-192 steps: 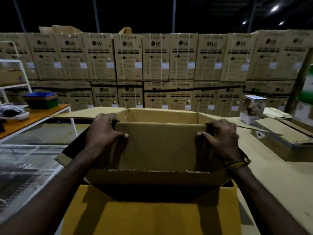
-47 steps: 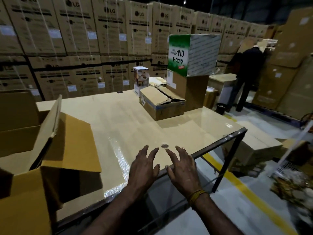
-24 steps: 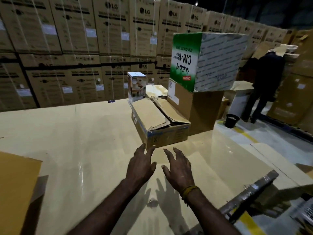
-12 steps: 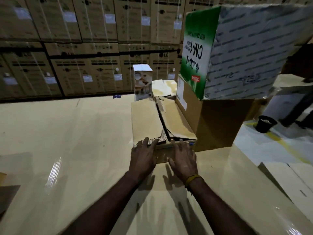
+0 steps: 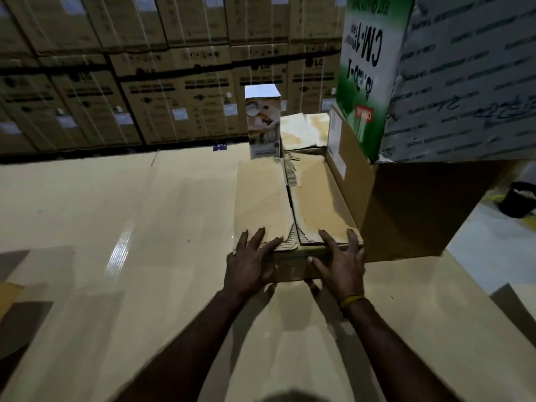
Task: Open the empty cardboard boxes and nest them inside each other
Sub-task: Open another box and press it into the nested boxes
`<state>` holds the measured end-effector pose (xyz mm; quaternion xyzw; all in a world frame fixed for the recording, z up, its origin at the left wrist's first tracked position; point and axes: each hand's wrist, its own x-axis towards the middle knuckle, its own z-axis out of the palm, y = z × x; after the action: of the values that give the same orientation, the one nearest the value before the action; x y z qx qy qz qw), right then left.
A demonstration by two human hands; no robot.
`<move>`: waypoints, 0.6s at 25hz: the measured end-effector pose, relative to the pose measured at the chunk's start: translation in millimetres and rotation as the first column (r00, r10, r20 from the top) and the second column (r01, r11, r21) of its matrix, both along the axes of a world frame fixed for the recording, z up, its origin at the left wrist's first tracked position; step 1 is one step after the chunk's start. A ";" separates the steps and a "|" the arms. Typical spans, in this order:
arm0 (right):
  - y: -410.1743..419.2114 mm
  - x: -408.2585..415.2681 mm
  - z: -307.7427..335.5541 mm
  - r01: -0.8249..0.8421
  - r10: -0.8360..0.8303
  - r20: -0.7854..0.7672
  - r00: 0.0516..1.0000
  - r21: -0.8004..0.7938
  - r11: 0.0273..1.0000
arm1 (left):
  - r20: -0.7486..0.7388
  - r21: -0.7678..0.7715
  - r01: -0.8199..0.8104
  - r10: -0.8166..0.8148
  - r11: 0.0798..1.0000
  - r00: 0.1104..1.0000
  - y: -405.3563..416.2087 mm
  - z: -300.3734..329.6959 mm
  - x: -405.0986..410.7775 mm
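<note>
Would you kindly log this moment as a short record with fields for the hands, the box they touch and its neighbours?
left hand: fingers spread on the near edge of the small cardboard box
right hand: fingers spread on the same near edge
box flaps: folded shut, torn along the seam
right neighbour: large brown box carrying a green and white box
behind: small printed carton, upright
surface: table

Two hands (image 5: 252,265), five boxes (image 5: 290,204) near

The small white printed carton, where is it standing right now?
In the head view the white printed carton stands upright on the table, just past the far left corner of the flat brown box, with the wall of stacked cartons behind it.
</note>
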<state>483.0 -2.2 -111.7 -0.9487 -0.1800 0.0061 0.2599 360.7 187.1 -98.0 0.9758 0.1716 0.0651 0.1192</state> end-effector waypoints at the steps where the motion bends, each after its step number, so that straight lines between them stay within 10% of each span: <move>1: 1.2 0.0 -1.6 0.006 -0.006 0.007 1.000 0.014 1.000 | 0.022 -0.005 -0.003 0.003 1.000 1.000 1.3 -1.6 -2.0; 15: -16.1 -161.8 -0.6 -0.022 0.015 0.046 0.999 0.161 0.987 | 0.162 -0.248 -0.128 0.172 0.960 0.972 -40.0 -9.3 -169.7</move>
<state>321.2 -18.2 -112.3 -0.9226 -0.1945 -0.0270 0.3320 191.0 147.1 -107.3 0.9288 0.2402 0.1419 0.2440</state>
